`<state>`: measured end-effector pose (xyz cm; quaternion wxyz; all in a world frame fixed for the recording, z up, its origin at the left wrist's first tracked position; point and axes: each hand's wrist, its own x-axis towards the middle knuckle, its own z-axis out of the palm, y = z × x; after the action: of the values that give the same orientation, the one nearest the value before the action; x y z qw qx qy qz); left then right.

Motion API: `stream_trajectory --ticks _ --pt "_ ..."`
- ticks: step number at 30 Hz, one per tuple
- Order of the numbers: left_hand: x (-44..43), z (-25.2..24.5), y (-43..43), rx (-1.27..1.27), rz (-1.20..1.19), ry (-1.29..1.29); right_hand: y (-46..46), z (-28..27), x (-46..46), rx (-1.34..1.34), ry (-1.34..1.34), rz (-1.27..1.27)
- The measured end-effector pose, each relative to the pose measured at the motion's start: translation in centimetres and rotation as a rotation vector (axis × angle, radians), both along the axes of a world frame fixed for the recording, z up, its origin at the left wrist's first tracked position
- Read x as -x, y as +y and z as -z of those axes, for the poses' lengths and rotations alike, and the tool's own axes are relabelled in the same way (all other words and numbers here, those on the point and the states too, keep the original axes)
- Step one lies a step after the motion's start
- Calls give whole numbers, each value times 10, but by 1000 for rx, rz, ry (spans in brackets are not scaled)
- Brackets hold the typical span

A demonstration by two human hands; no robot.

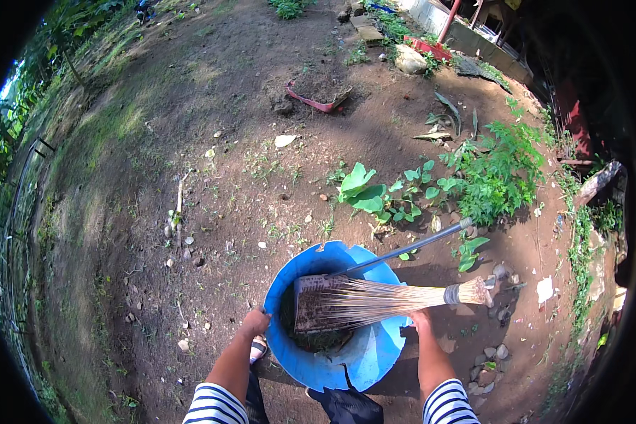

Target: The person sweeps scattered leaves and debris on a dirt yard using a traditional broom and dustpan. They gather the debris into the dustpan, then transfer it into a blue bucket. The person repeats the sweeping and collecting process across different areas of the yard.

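Observation:
My left hand [257, 321] grips the left rim of a blue plastic tub [289, 275] with a cracked, jagged edge. On its right side, my right hand [420, 318] holds the rim, partly hidden under the broom. A dustpan [310, 312] with a long metal handle [411, 247] lies inside, the handle leaning out to the upper right. Across the pan rests a stick broom [403, 298], its bound butt end sticking out to the right. Cut grass or leaf litter [320, 339] shows at the tub's bottom.
Bare soil with small stones surrounds the tub. Leafy green plants [498, 175] grow at the upper right, and loose stones [486, 371] lie at the lower right. Farther ahead are a broken red plastic piece [318, 103], a pale rock [410, 59] and a red dustpan [428, 49] beside a low wall.

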<state>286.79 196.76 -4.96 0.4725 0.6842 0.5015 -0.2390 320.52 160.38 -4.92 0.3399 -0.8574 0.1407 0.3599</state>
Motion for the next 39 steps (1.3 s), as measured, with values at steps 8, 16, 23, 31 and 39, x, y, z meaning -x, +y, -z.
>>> stream_trajectory --ticks 8,16,23,31,39 --pt "26 -32 -22 -188 -80 -181 7 -9 6 70 -129 -32" --pt "30 -45 -12 -158 21 -253 12 -20 7 59 -174 -67" --pt "3 -28 -1 -191 171 30 16 -20 9 120 -190 -65" --pt "-2 7 17 110 588 48 11 -22 16 -213 47 191" --pt "19 6 30 100 531 -22 16 -42 48 -279 -66 343"
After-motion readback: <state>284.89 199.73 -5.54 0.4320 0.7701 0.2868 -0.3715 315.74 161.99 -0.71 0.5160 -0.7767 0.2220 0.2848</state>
